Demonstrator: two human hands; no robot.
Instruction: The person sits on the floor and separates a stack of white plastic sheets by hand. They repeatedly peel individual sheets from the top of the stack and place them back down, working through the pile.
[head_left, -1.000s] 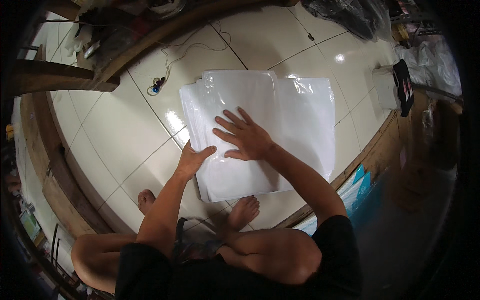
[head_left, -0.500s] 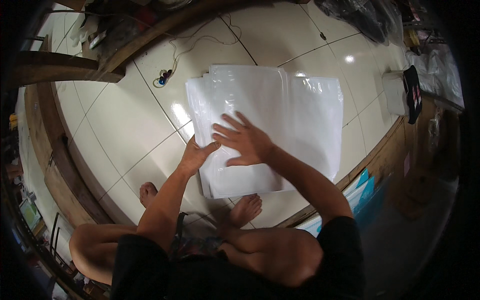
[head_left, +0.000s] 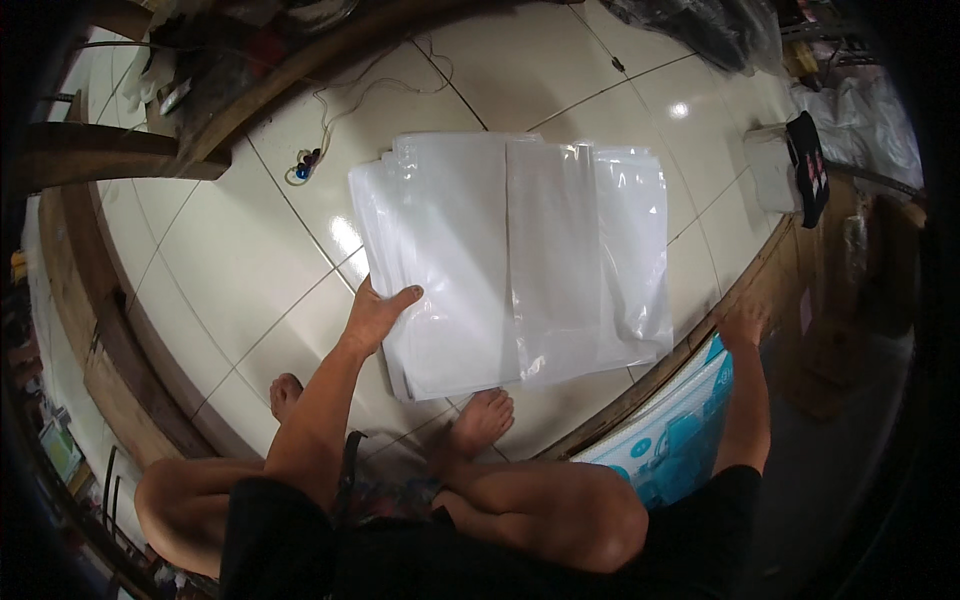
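A stack of white sheets in clear plastic sleeves (head_left: 450, 250) lies spread on the floor in front of me. My left hand (head_left: 382, 312) pinches its left edge, with the thumb on top and the fingers underneath. Over the stack's middle and right, a glossy clear plastic layer (head_left: 552, 250) lies with a fold line down its left side. Off to the right, my right hand (head_left: 742, 325) is at the upper end of blue and white printed packages (head_left: 680, 440). Its fingers are dark and foreshortened, so their grip is unclear.
A low wooden beam (head_left: 755, 265) runs along the right side, with a grey and black object (head_left: 785, 170) by it. Wooden furniture legs (head_left: 130, 150) stand at the upper left. A cord with blue beads (head_left: 303, 168) lies on the tiles. My bare foot (head_left: 485, 420) is near the stack's lower edge.
My right hand has left the middle of the stack and moved right to the blue and white packages. The clear layer now lies further right. My left hand keeps its hold; the view has shifted slightly.
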